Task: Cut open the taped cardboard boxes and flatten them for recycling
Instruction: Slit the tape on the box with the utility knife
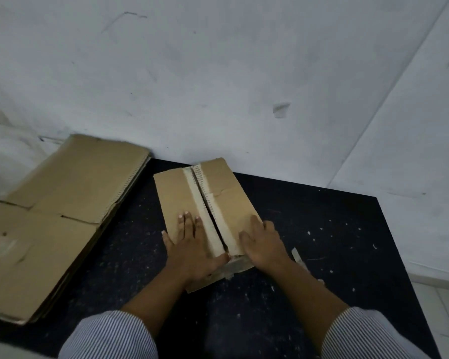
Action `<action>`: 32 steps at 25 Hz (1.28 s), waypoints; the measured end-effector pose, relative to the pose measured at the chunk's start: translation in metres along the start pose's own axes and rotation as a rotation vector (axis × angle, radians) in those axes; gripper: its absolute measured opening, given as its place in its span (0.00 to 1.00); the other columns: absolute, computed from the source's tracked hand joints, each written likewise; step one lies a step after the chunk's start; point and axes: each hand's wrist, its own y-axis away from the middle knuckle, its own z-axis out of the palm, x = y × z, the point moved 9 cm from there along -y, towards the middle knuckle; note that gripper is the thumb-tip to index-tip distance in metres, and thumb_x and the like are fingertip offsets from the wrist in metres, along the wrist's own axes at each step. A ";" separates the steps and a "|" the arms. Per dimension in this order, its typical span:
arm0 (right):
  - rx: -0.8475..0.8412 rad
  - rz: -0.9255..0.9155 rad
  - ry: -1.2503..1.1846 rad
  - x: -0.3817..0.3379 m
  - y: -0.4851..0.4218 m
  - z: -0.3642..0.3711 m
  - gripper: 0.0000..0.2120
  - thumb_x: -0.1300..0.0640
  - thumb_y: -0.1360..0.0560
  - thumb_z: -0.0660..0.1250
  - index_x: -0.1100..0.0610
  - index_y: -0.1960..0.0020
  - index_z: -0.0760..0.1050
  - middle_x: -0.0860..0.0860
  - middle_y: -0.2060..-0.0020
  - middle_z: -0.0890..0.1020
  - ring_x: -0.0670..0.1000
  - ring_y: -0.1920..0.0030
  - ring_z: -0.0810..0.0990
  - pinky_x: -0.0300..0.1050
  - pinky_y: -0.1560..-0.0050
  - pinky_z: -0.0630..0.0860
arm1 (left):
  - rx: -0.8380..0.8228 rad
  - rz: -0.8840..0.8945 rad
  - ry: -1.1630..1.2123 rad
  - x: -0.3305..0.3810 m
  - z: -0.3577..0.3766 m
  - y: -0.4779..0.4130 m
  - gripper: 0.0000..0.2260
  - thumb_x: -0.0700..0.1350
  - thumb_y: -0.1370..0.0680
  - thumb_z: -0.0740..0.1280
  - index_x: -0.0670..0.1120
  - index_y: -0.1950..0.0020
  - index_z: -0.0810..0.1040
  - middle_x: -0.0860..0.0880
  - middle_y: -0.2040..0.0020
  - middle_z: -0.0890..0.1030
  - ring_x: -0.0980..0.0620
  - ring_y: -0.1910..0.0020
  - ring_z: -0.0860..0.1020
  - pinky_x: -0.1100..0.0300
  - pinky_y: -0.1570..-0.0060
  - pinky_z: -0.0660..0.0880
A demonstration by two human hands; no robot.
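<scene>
Head view: a person leans over a black desk (322, 242) set against a pale wall (218, 73).
Box: a small cardboard box (179, 200) lies near the middle of the desk, with its top seam (205, 206) already split and pale tape left along both edges.
Left hand: the left hand (192, 244) presses flat on the left flap, fingers straight and holding nothing.
Right hand: the right hand (262, 242) rests on the right flap near its outer edge, fingers loosely spread and gripping nothing that shows.
Done: a stack of flattened cardboard (62, 203) lies at the desk's left side, and a tape scrap (297, 256) sits just right of the box.
Left to do: this box looks cut but still needs collapsing and adding to the stack.
Cutter: none in sight.
</scene>
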 end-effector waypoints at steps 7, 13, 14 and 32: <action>-0.158 -0.026 0.004 -0.044 0.079 0.084 0.34 0.40 0.20 0.55 0.51 0.21 0.45 0.55 0.31 0.58 0.57 0.34 0.68 0.54 0.36 0.73 | 0.013 -0.089 0.069 -0.093 -0.017 0.013 0.56 0.69 0.29 0.66 0.43 0.21 0.31 0.37 0.24 0.26 0.38 0.25 0.25 0.33 0.26 0.37; -0.029 0.099 0.020 -0.074 0.058 0.064 0.32 0.38 0.20 0.53 0.56 0.25 0.52 0.60 0.30 0.60 0.59 0.32 0.63 0.57 0.30 0.65 | -0.002 -0.001 0.175 -0.092 -0.034 0.020 0.51 0.66 0.27 0.65 0.43 0.19 0.38 0.40 0.19 0.35 0.38 0.22 0.32 0.36 0.24 0.44; -0.026 0.138 -0.006 -0.079 0.050 0.063 0.37 0.37 0.20 0.53 0.58 0.21 0.47 0.63 0.26 0.55 0.61 0.27 0.58 0.58 0.26 0.60 | -0.027 0.027 0.198 -0.095 -0.039 0.022 0.49 0.64 0.25 0.65 0.44 0.18 0.39 0.41 0.19 0.35 0.39 0.21 0.33 0.37 0.24 0.44; 0.053 0.240 -0.244 -0.127 0.056 0.052 0.23 0.42 0.25 0.64 0.56 0.37 0.70 0.58 0.39 0.76 0.55 0.45 0.77 0.47 0.54 0.77 | 0.249 0.005 -0.018 -0.214 -0.164 0.010 0.06 0.38 0.19 0.59 0.40 0.43 0.70 0.40 0.46 0.79 0.46 0.57 0.74 0.57 0.60 0.66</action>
